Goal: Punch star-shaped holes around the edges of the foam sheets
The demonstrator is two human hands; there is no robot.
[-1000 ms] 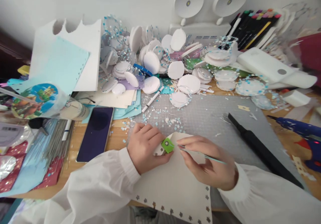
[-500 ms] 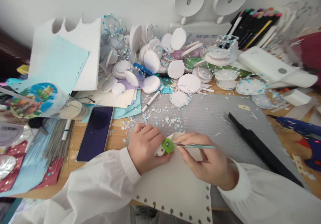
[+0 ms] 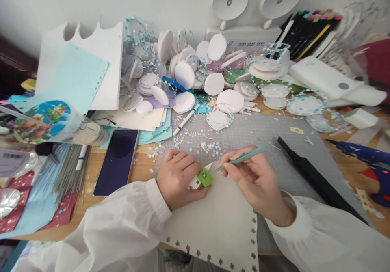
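Punch (image 3: 204, 177), small and green, sits clamped on the far edge of the cream sheet (image 3: 219, 223) at the bench's near edge, pinched in the left hand (image 3: 179, 180). Right hand (image 3: 256, 180) grips a thin teal tool (image 3: 240, 159), tip at the punch's opening. Flower holes already line the sheet's near and right borders; far edge barely begun. Punched confetti (image 3: 198, 142) litters the grey mat (image 3: 258, 142) just beyond. Phone (image 3: 117, 160) lies left, black bar (image 3: 317, 182) right, foam discs (image 3: 213, 77) heaped toward the back edge. Nothing blocks the hands.
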